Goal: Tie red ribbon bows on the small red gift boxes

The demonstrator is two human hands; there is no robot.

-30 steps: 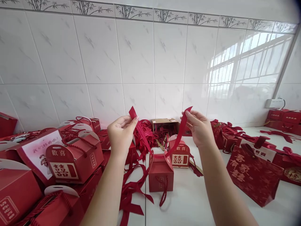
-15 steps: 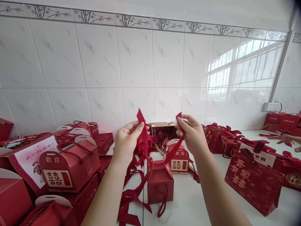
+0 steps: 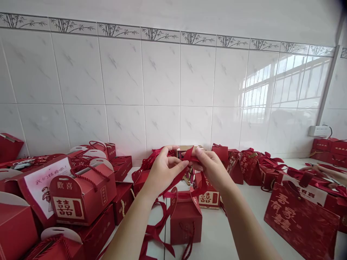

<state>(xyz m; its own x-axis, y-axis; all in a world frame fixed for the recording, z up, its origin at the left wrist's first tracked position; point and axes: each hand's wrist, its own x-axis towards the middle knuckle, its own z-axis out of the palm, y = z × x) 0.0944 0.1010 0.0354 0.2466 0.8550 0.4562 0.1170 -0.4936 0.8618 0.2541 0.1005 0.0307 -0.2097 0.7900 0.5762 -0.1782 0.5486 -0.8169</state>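
Observation:
A red gift box with a corded handle stands upright on the white table before me. Above it, my left hand and my right hand are close together, each pinching part of a red ribbon. The ribbon's lower lengths run down to the top of the box. Near my right thumb, the ribbon crosses over itself between the two hands. Partly hidden behind my right wrist is a box with a double-happiness label. More loose red ribbon lies left of the gift box.
Stacked red boxes crowd the left side. On the right stands a large red box with gold characters, with more ribboned boxes behind it. Another person's hand reaches in at the far right. A tiled wall closes the back.
My hands have come together from apart, and the two ribbon ends now cross between them. The view has shifted slightly. The other person's hand has moved at the right edge.

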